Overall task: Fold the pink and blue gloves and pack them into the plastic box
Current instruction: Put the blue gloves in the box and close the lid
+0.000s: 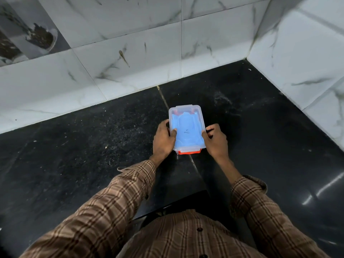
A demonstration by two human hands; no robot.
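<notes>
A clear plastic box (186,116) with a lid on top and an orange clasp (189,152) at its near end sits on the black countertop. Through the lid a blue glove (187,134) fills most of the inside, and bits of pink-red show at the far end. My left hand (163,141) grips the box's left side, thumb on the lid. My right hand (216,140) grips the right side, thumb on the lid's edge.
The black stone countertop (93,155) runs left and right, dusty with pale specks. White marble-look tiled walls (130,58) close it off at the back and on the right, meeting in a corner at upper right. My checked sleeves fill the lower view.
</notes>
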